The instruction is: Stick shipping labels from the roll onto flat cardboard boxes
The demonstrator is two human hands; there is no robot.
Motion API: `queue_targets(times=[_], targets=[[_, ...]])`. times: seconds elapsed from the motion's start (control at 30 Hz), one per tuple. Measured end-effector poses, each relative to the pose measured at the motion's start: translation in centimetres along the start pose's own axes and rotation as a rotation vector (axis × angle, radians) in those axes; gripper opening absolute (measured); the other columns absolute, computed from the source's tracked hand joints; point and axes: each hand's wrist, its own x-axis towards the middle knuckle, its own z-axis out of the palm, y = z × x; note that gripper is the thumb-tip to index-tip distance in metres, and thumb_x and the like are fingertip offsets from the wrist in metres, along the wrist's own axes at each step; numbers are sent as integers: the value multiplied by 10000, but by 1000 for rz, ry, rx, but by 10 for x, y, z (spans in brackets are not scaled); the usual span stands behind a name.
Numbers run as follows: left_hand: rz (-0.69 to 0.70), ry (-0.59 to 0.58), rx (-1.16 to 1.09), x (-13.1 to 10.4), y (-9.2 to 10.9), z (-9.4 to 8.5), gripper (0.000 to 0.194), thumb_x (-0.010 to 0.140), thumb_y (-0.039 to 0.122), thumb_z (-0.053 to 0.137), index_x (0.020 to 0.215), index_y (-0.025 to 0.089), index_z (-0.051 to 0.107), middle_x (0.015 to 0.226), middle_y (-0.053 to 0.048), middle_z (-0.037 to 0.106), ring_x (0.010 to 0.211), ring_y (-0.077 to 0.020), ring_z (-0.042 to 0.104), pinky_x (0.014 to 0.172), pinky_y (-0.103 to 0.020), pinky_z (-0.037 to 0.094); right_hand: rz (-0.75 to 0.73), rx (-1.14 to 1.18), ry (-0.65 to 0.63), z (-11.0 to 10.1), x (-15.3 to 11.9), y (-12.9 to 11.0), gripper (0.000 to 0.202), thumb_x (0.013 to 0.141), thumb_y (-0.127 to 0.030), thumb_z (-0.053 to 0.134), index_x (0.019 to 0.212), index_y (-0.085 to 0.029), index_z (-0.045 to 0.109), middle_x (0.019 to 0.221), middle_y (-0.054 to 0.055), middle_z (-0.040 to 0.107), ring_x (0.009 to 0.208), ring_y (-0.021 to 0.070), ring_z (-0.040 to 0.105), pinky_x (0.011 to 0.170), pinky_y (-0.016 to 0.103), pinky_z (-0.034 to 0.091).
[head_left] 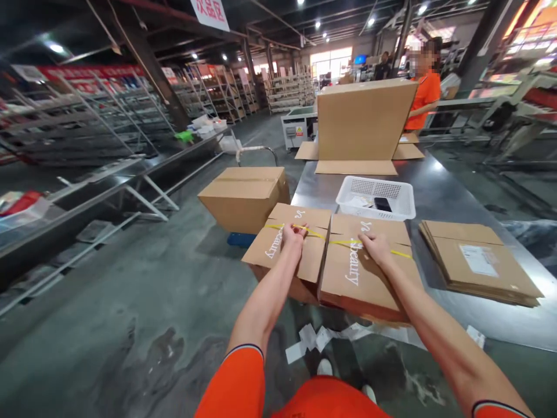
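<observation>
Two bundles of brown cardboard with white "beauty" lettering lie side by side at the near end of the metal table; a narrow gap parts them. Around the left cardboard bundle runs a yellow strap. My left hand is closed on that strap, thumb and fingers pinched together over the bundle's top. The right cardboard bundle has its own yellow strap. My right hand rests over it with curled fingers pinching the strap; the fingertips are partly hidden.
On the metal table stand a white plastic basket holding a phone, a flat cardboard stack and a large open carton. A person in orange stands behind it. A closed carton sits left, on something blue.
</observation>
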Motion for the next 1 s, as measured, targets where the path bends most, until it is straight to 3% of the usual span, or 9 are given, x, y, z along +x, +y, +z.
queue_targets(times=[0.33, 0.43, 0.5, 0.6, 0.7, 0.77, 0.83, 0.93, 1.0], targets=[[9, 103, 92, -14, -11, 5, 199, 853, 230, 484, 702, 219, 355, 650, 43, 343, 696, -153, 639, 696, -294, 560, -31, 58, -8, 4, 5, 2, 419, 801, -436, 428, 474, -211, 295, 471, -15, 309, 523, 127, 365, 535, 275, 238], [42, 116, 171, -23, -12, 10, 167, 851, 202, 490, 726, 217, 381, 662, 40, 366, 715, -131, 632, 709, -256, 549, -92, 115, -84, 1, 4, 0, 394, 793, -425, 489, 484, -200, 395, 493, -9, 408, 549, 132, 415, 559, 264, 301], [44, 111, 258, -33, -9, 7, 131, 841, 154, 492, 753, 211, 414, 680, 31, 412, 735, -129, 633, 732, -260, 549, -167, 189, -171, -14, 8, 6, 325, 781, -462, 552, 609, -187, 568, 618, 9, 566, 619, 142, 498, 609, 256, 380], [37, 84, 428, -57, -3, -5, 89, 833, 107, 477, 801, 190, 470, 750, -14, 515, 784, -163, 653, 766, -319, 561, -202, 390, -103, -54, 17, 50, 424, 835, -547, 505, 1033, -204, 654, 1024, 58, 675, 893, 181, 600, 804, 298, 473], [172, 72, 626, -89, -11, -17, 99, 831, 127, 506, 901, 195, 522, 942, -55, 584, 957, -214, 663, 898, -394, 534, 23, 637, 141, -79, 6, 132, 577, 860, -613, 432, 1261, -215, 549, 1311, 95, 570, 1190, 241, 522, 1008, 402, 424], [515, -32, 904, -115, -34, -23, 257, 819, 156, 564, 1056, 254, 551, 1199, -64, 576, 1176, -242, 580, 1048, -427, 434, 197, 743, 162, -66, -18, 182, 678, 838, -668, 425, 1335, -213, 495, 1427, 108, 478, 1309, 282, 430, 1091, 459, 353], [835, -292, 1224, -143, -68, -28, 407, 817, 211, 616, 1205, 309, 545, 1436, -48, 465, 1389, -241, 370, 1176, -406, 247, 285, 814, 100, -30, -44, 208, 777, 822, -719, 407, 1389, -190, 450, 1492, 120, 402, 1379, 307, 345, 1141, 485, 279], [929, -648, 1658, -172, -128, -34, 513, 812, 277, 647, 1309, 324, 528, 1559, -41, 327, 1478, -258, 162, 1209, -444, 69, 303, 920, 35, 32, -68, 204, 868, 820, -775, 325, 1445, -177, 393, 1530, 106, 347, 1426, 281, 269, 1185, 446, 201], [873, -703, 1842, -177, -161, -35, 518, 824, 304, 633, 1331, 332, 527, 1569, -50, 305, 1483, -279, 132, 1198, -493, 18, 284, 976, 15, 58, -71, 194, 860, 834, -775, 278, 1456, -192, 383, 1540, 83, 333, 1439, 252, 243, 1199, 419, 171]])
